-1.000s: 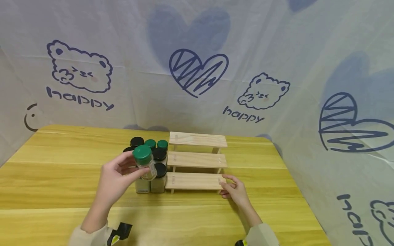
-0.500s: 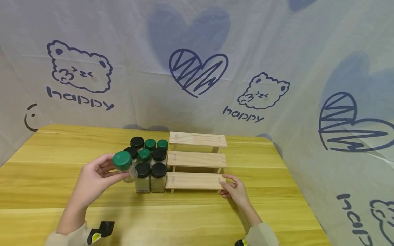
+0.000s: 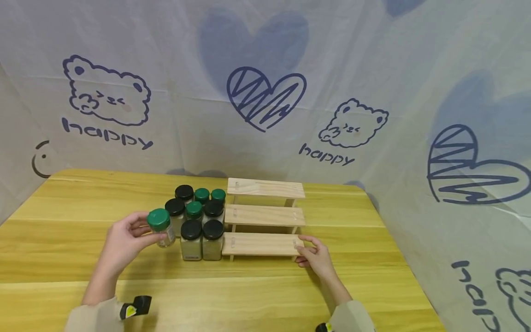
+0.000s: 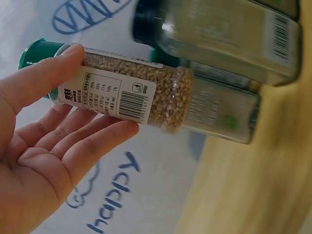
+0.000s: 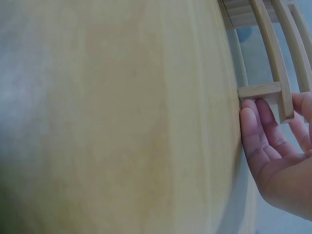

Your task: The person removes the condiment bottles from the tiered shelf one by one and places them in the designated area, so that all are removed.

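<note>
My left hand [image 3: 124, 237] grips a clear spice jar with a green lid [image 3: 160, 220] between thumb and fingers, left of the jar cluster. In the left wrist view the jar [image 4: 165, 97] shows pale brown sesame-like seeds and a white barcode label. My right hand [image 3: 318, 259] holds the right end of the lowest step of a three-step wooden rack [image 3: 261, 244]. The right wrist view has its fingers at the rack's short leg [image 5: 258, 91], the thumb up by the step's edge.
Several black-lidded jars [image 3: 191, 230] and green-lidded jars [image 3: 194, 210] stand packed against the rack's left side. They are on a yellow wood-grain table [image 3: 215, 295]. Behind it hangs a pale cloth [image 3: 186, 69] with bears and hearts printed on it.
My left hand has carried the green-lidded jar left, from in front of the other jars to beside them, and slightly lower. The right hand and rack have stayed put.
</note>
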The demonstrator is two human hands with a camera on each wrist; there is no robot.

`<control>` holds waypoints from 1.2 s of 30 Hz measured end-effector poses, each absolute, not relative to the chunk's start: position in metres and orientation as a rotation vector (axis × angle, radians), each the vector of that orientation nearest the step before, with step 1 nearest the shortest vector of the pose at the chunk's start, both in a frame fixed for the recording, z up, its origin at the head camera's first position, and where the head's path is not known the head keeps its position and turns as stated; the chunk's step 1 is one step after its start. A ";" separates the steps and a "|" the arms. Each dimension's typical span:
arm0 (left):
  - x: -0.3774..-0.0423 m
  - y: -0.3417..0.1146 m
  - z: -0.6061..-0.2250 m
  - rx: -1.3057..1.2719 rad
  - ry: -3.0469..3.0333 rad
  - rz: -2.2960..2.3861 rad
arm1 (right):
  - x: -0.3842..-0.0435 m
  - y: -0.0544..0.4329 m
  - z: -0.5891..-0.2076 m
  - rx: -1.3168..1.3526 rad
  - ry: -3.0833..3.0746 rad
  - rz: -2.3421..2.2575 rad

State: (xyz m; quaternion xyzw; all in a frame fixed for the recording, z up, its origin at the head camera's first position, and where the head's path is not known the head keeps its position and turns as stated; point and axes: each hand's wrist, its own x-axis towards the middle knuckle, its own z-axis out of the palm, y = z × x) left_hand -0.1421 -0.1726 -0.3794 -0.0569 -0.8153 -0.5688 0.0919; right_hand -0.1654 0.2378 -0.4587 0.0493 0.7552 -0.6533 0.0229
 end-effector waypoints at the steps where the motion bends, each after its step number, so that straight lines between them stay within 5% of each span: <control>1: -0.144 -0.173 -0.382 -0.160 -2.429 -1.697 | -0.165 0.237 -0.458 0.152 2.342 -2.021; 36: -0.161 -0.166 -0.424 -0.041 -2.572 -1.775 | -0.166 0.238 -0.459 0.147 2.349 -2.019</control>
